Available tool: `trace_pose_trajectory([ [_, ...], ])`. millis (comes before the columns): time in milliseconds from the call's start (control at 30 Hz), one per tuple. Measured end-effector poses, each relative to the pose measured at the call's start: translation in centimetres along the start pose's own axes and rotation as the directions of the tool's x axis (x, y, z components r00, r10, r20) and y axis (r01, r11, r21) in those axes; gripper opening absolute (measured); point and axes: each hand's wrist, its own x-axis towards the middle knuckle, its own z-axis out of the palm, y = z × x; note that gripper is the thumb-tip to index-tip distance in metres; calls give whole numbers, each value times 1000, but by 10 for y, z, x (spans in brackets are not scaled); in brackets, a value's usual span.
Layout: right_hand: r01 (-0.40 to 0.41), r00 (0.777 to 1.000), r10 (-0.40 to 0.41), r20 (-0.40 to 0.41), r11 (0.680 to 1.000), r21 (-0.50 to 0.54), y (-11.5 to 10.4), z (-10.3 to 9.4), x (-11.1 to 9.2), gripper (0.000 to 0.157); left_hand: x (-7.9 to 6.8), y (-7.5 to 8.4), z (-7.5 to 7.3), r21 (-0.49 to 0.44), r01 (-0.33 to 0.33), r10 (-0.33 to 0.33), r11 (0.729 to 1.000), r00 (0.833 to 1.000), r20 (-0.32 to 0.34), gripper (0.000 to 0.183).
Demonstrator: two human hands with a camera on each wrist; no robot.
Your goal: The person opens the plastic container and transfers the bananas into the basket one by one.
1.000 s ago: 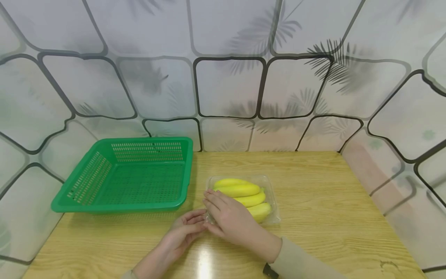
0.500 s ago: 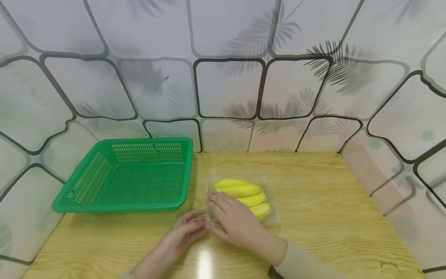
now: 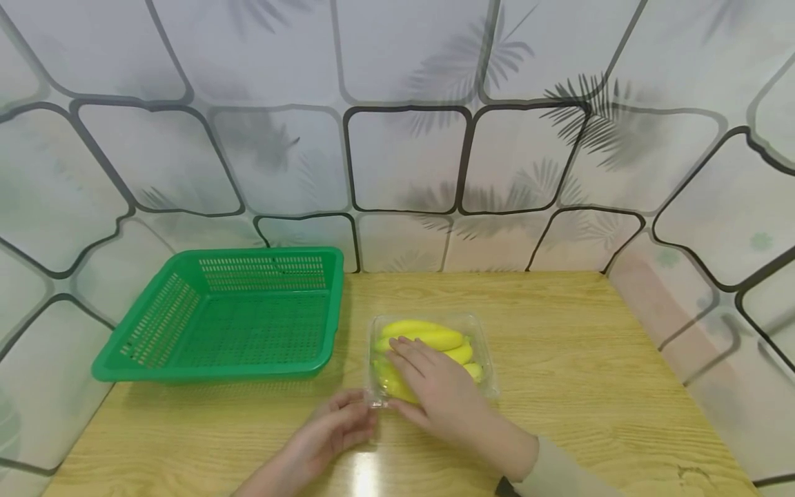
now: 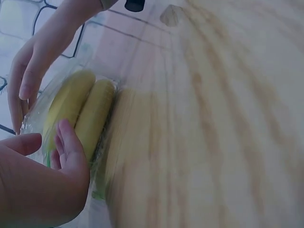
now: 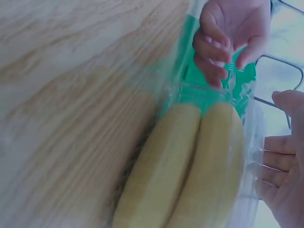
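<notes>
Seen from your head camera, your right hand [image 3: 444, 395] lies with fingers nearly straight over yellow bananas [image 3: 444, 337] in a clear container [image 3: 486, 348] on the wooden table [image 3: 571, 386], just right of a green basket [image 3: 267, 330]. Your left hand [image 3: 338, 426] is at the near left corner, fingers loosely bent. In the left wrist view, your left thumb and fingers stand apart, grasping nothing; contact is unclear. In the right wrist view, your right fingers extend against or just beside the container, gripping nothing.
</notes>
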Motion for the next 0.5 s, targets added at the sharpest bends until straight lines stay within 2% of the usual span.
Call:
trace_pose_trajectory([
  [67,0,1000,0,-7,1000,-4,2,-3,-2,67,-2,-1,0,9,-2,1,1000,1000,29,51],
  [200,-2,1000,2,-15,1000,-10,7,-8,-6,67,-5,-4,3,2,-13,13,1000,995,103,33],
  [267,-7,1000,7,-14,1000,-13,9,-10,-8,67,-6,-5,5,-5,-4,4,1000,993,120,29],
  [400,-10,999,9,-30,1000,-11,15,-15,-11,68,-4,-8,11,-9,26,-25,1000,991,132,37],
  [500,-4,998,3,-60,1000,-22,19,-18,-15,62,-2,-10,16,-13,39,-36,999,988,148,42],
])
